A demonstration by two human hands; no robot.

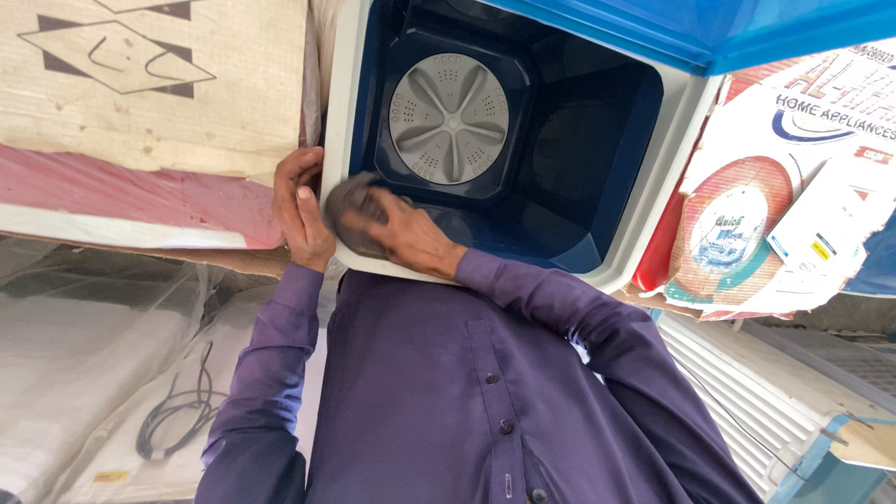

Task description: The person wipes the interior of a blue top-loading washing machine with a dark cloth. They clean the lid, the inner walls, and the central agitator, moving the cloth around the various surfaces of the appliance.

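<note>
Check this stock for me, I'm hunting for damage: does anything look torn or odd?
The printed cardboard wrap right of the washer is torn, and its lower edge is ragged. The washer's tub looks whole.

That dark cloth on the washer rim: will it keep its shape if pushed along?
Probably floppy: the dark cloth bunches under the right hand. Likely light, being small and wadded. It may drag rather than slide on the white rim.

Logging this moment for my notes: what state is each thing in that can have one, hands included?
Washing machine tub: open, nothing visible inside.
Blue lid: raised.
Grey cloth: bunched, pressed on the tub's white rim.
Right hand: on the cloth.
Left hand: curled at the rim's outer edge.
Black cable: coiled, loose.
</note>
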